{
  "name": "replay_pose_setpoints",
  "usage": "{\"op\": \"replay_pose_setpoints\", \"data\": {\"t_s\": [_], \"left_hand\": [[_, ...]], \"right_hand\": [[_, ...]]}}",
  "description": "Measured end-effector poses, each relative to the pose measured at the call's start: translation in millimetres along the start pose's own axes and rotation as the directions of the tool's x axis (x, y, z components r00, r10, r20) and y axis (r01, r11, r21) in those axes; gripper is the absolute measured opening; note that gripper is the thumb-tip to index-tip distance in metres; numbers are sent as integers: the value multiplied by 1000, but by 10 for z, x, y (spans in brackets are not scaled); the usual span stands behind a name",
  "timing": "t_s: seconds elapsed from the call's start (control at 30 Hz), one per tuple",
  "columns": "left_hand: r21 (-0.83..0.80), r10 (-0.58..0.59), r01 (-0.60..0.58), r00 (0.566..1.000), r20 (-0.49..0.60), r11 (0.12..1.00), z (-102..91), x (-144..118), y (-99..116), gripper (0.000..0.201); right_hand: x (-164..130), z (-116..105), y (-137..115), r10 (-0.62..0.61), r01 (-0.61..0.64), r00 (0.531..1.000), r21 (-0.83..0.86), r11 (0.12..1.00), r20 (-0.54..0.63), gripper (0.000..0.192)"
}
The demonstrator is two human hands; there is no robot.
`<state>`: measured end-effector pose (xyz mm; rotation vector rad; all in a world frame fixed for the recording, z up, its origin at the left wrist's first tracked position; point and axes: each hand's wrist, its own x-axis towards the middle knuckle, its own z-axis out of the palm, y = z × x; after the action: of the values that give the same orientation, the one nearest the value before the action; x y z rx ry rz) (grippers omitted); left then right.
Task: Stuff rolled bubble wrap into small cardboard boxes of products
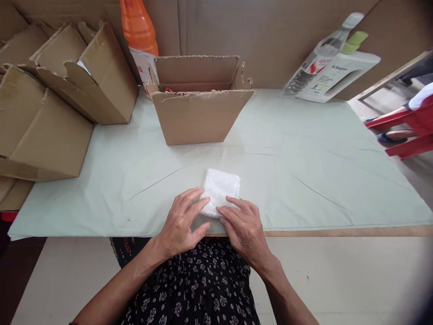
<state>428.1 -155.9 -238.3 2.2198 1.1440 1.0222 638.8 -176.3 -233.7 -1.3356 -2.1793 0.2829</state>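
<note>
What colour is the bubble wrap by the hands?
The bubble wrap is white; the head view, the only one, shows it.

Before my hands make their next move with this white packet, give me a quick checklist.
1. White packet on the cloth, between the hands: ok.
2. Left-hand grip at the packet: ok, fingertips at its left edge.
3. Right-hand grip at the packet: ok, fingers over its near right part.
4. Cloth smooth: not ok, creases run across it.
5. Middle cardboard box upright, top open: ok.
6. Everything inside that box identifiable: cannot tell, only a bit of red shows.
</note>
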Motion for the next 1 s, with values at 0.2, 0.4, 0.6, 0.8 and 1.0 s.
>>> {"op": "replay_pose_setpoints", "data": {"t_s": [0.2,0.4,0.6,0.8,1.0], "left_hand": [[-86,-119,129,986,117,988,-1,-2,-28,48],[-58,-209,209,978,10,976,169,244,-129,37],[-445,-545,475,837,-37,760,90,72,-37,60],[-753,-548,532,790,275,388,56,16,42,82],[-726,-500,582,782,373,368,56,142,191,80]], "right_hand": [[-23,-120,-24,61,-60,998,73,996,-9,28],[-38,-91,5,-25,26,1000,-96,995,18,35],[61,64,84,155,-149,976,51,988,-154,23],[42,24,26,226,-215,974,384,898,17,19],[-2,-99,112,223,-265,964,423,866,147,59]]}}
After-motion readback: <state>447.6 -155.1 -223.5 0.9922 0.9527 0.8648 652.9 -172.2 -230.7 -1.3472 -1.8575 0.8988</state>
